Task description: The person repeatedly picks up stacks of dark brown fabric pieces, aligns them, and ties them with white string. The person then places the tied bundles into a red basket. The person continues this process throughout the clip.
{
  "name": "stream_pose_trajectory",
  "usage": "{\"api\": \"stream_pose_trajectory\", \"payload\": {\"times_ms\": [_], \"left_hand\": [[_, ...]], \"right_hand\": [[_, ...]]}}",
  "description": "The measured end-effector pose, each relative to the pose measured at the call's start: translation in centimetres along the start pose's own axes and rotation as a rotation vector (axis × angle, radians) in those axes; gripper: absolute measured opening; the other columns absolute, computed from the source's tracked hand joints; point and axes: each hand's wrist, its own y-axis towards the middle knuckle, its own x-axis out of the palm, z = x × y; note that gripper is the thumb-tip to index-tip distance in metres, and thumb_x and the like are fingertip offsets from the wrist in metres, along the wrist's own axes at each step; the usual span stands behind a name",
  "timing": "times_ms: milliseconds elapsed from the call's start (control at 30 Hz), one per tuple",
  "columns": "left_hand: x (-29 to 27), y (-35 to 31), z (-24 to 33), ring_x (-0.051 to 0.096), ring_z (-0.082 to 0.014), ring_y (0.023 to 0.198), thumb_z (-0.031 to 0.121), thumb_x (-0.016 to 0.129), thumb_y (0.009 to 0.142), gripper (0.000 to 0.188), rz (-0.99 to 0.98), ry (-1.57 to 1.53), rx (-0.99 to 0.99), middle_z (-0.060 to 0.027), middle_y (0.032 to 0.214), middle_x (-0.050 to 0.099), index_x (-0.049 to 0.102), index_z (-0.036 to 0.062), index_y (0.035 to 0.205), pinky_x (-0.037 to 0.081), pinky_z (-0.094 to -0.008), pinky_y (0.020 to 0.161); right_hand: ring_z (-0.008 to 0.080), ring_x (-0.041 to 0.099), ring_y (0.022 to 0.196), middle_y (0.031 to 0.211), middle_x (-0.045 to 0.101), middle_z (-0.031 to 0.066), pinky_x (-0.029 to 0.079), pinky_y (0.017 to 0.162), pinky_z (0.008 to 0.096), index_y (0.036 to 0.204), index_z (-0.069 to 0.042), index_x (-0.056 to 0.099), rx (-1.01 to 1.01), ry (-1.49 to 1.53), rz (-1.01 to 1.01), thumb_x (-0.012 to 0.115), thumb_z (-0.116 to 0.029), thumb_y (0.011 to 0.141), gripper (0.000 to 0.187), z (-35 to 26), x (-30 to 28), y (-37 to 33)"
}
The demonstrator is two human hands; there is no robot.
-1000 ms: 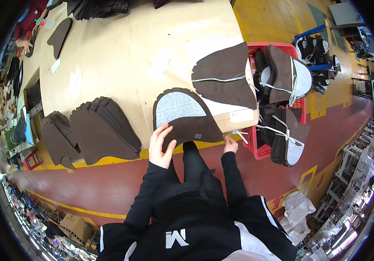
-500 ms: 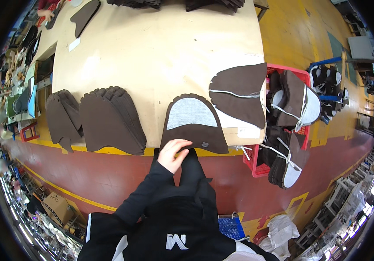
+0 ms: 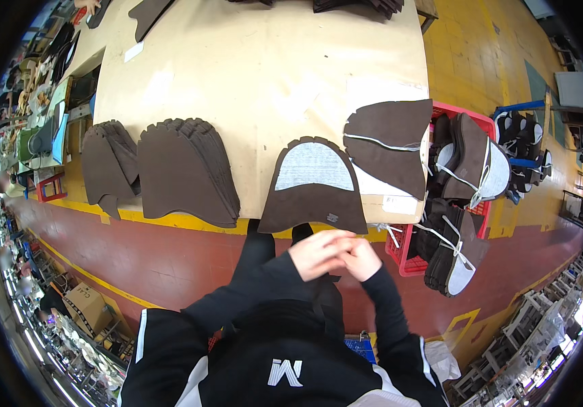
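My left hand (image 3: pixel 314 256) and my right hand (image 3: pixel 360 258) meet in front of the table's near edge. Their fingers are bent and overlap, and whatever lies between them, if anything, is hidden. Just beyond them a dark brown curved shoe-upper piece (image 3: pixel 315 207) lies flat, a pale grey patch (image 3: pixel 313 167) on its rounded, notched end. It rests at the table's edge, apart from both hands. To its right a bundle of brown pieces (image 3: pixel 393 122) is tied with white string, on white paper (image 3: pixel 376 184).
Two fanned stacks, a large one (image 3: pixel 183 173) and a smaller one (image 3: pixel 107 163), stand left on the cream table (image 3: pixel 257 74). A red crate (image 3: pixel 410 264) at the right holds tied bundles (image 3: pixel 455 254). More dark pieces (image 3: pixel 359 5) lie at the far edge; another person's hand (image 3: pixel 88 5) shows far left.
My left hand has drawn back off the brown piece's near edge and to the right. My right hand has come into view and met it. The whole view has shifted slightly.
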Motion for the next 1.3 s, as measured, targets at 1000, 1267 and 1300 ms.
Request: {"api": "stream_pose_trajectory", "payload": {"times_ms": [1000,1267,1300], "left_hand": [[-3.4,-6.6,-16.0,0.064,-0.0133,0.082,0.010,0.061,0.092,0.013,0.895,-0.319,-0.570,-0.0064,0.106,0.069,0.067,0.0023,0.102,0.049,-0.0252,0.075],[-3.6,-7.1,-15.5,0.062,-0.0376,0.098,0.025,0.050,0.097,0.028,0.560,0.171,-0.885,-0.0207,0.104,0.066,0.063,0.0064,0.113,0.049,-0.0393,0.084],[-3.0,-8.0,-15.7,0.063,-0.0360,0.099,0.026,0.049,0.098,0.030,0.545,0.105,-0.900,-0.0214,0.104,0.066,0.062,0.0044,0.113,0.049,-0.0383,0.085]], "right_hand": [[0.0144,0.060,0.067,0.071,0.063,0.0071,0.048,0.068,0.0292,0.096,-0.001,0.067,0.131,0.144,0.777,0.051,-0.008,0.093,0.017,9.0,-3.6,11.5],[0.0110,0.060,0.082,0.092,0.066,0.0051,0.047,0.074,0.0243,0.110,0.000,0.063,0.073,0.631,0.347,0.045,-0.009,0.098,0.023,12.0,-2.8,10.4],[0.0111,0.061,0.085,0.097,0.067,0.0055,0.047,0.075,0.0231,0.113,0.000,0.061,0.160,0.650,0.220,0.044,-0.010,0.099,0.025,11.6,-3.1,9.5]]}}
